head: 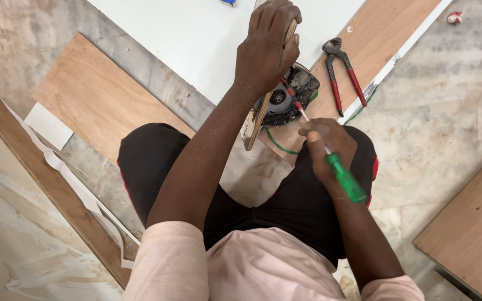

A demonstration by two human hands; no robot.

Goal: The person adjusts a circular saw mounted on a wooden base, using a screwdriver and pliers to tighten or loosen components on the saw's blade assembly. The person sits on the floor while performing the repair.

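A narrow wooden strip (258, 111) stands tilted on edge against a dusty black power tool (291, 95) lying on a plywood board, while a green-handled screwdriver (338, 170) slants up-left, its red-banded shaft tip at the tool's round hub.
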